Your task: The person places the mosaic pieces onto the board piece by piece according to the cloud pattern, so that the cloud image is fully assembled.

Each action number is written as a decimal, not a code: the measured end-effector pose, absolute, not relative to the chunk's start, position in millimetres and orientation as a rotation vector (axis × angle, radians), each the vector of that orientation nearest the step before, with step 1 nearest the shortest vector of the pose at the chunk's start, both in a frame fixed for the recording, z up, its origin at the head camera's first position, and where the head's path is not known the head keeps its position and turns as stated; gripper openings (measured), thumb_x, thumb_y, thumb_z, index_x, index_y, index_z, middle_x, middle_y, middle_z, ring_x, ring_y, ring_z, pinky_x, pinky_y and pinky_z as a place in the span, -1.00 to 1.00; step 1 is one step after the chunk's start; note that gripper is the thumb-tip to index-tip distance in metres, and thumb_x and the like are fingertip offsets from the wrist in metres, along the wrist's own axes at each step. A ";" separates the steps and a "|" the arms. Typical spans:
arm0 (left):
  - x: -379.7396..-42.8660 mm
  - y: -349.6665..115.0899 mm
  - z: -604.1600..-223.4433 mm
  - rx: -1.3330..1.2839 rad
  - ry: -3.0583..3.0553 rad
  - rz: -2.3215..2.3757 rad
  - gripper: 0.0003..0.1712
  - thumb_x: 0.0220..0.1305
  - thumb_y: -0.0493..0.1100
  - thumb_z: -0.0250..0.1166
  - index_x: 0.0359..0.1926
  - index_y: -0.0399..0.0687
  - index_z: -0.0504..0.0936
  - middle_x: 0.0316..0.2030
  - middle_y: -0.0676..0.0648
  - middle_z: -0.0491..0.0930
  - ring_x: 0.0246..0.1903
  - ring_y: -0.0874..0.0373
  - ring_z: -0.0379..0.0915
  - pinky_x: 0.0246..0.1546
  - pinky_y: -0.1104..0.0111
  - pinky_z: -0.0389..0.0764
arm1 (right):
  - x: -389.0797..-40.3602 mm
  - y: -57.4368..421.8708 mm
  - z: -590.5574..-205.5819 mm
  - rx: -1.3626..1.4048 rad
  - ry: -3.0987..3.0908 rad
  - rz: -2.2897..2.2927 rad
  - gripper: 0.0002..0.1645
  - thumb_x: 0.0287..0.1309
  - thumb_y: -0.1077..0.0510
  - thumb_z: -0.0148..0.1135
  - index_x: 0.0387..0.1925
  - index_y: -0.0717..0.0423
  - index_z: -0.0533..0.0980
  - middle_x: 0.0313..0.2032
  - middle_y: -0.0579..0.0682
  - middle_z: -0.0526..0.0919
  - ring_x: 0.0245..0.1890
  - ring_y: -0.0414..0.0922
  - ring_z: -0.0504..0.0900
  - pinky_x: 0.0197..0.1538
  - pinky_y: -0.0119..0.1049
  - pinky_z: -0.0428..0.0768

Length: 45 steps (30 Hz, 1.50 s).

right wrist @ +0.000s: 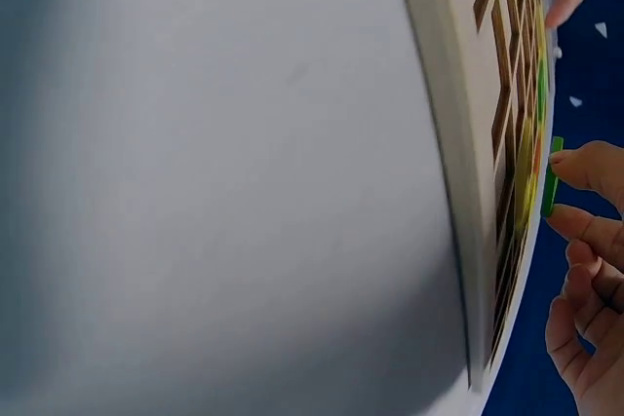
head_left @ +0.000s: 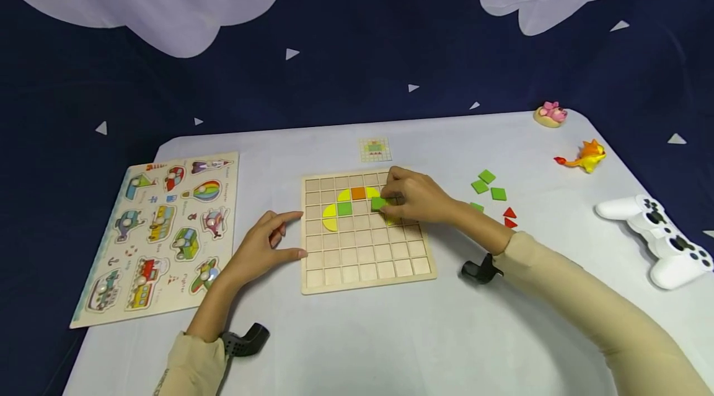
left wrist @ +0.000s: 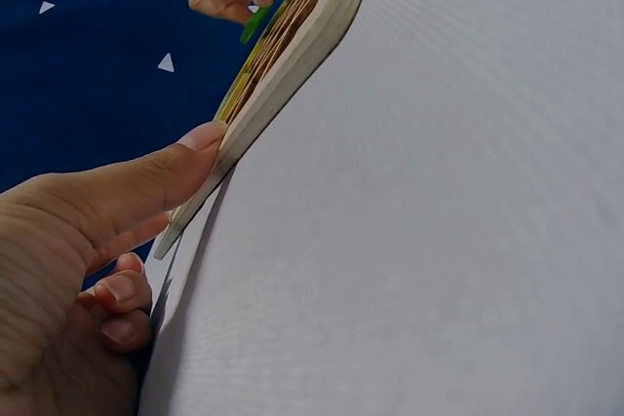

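Observation:
My right hand (head_left: 418,196) pinches a green square tile (head_left: 378,204) between thumb and finger, close over the wooden grid board (head_left: 365,256). In the right wrist view the tile (right wrist: 553,177) is held on edge, just off the board's face. At the board's left edge my left hand (head_left: 262,247) rests with thumb and index finger spread and touching the rim. On the board lie yellow rounded pieces (head_left: 330,218), an orange square (head_left: 358,193) and another green square (head_left: 344,209). Fingers of the right hand partly hide the pieces on that side.
A small pattern card (head_left: 375,149) lies behind the board. To the right are loose green squares (head_left: 498,194) and red triangles (head_left: 510,213). A picture puzzle board (head_left: 162,235) lies left, a white game controller (head_left: 661,238) far right. Two small figurines (head_left: 586,156) stand at the back right.

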<state>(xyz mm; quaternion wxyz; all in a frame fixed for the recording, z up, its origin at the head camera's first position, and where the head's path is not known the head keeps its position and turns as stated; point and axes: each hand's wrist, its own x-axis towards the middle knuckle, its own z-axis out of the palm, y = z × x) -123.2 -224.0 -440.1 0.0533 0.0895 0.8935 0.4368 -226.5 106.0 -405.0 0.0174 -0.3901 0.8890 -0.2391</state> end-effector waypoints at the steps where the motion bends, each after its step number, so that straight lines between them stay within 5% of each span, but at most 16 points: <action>1: -123.3 -223.8 -440.2 0.274 2.716 1.327 -0.15 -0.03 -0.08 0.59 0.32 -0.05 0.49 -0.34 -0.02 0.25 -0.37 0.15 0.17 -0.32 0.36 0.25 | -226.2 103.2 -405.0 -1.225 2.756 -0.739 -0.73 0.05 0.08 0.46 -0.24 0.17 0.73 -0.28 -0.07 0.52 -0.32 -0.17 0.48 -0.20 -0.27 0.53; 21: -124.0 -223.1 -437.0 0.278 2.724 1.319 -0.15 -0.04 -0.07 0.60 0.32 -0.05 0.49 -0.34 -0.03 0.26 -0.38 0.15 0.17 -0.33 0.37 0.26 | -223.5 70.5 -404.3 -1.267 2.737 -0.680 -0.89 0.13 0.15 0.42 -0.33 0.11 0.69 -0.36 -0.03 0.54 -0.43 -0.20 0.42 -0.35 -0.36 0.44; 29: -122.9 -224.5 -439.6 0.294 2.736 1.319 -0.15 -0.05 -0.09 0.60 0.31 -0.06 0.50 -0.35 -0.02 0.25 -0.40 0.17 0.16 -0.35 0.39 0.25 | -219.9 71.8 -398.4 -1.281 2.796 -0.551 -0.79 0.15 0.05 0.42 -0.24 0.10 0.73 -0.33 -0.02 0.56 -0.40 -0.17 0.43 -0.28 -0.29 0.47; 34: -122.6 -223.6 -440.2 0.278 2.723 1.325 -0.15 -0.04 -0.08 0.60 0.31 -0.05 0.50 -0.35 -0.02 0.25 -0.39 0.16 0.16 -0.34 0.38 0.26 | -217.7 92.3 -393.5 -1.190 2.811 -0.646 -0.69 0.13 0.04 0.44 -0.15 0.14 0.72 -0.24 0.01 0.60 -0.30 -0.12 0.55 -0.17 -0.22 0.56; 45: -123.9 -223.5 -441.1 0.281 2.737 1.311 -0.16 -0.05 -0.08 0.61 0.30 -0.04 0.51 -0.37 -0.01 0.23 -0.39 0.16 0.16 -0.33 0.38 0.26 | -211.9 178.0 -385.6 -0.968 2.884 -0.640 -0.65 0.03 0.09 0.50 -0.13 0.16 0.72 -0.26 0.02 0.56 -0.35 -0.05 0.48 -0.31 -0.25 0.43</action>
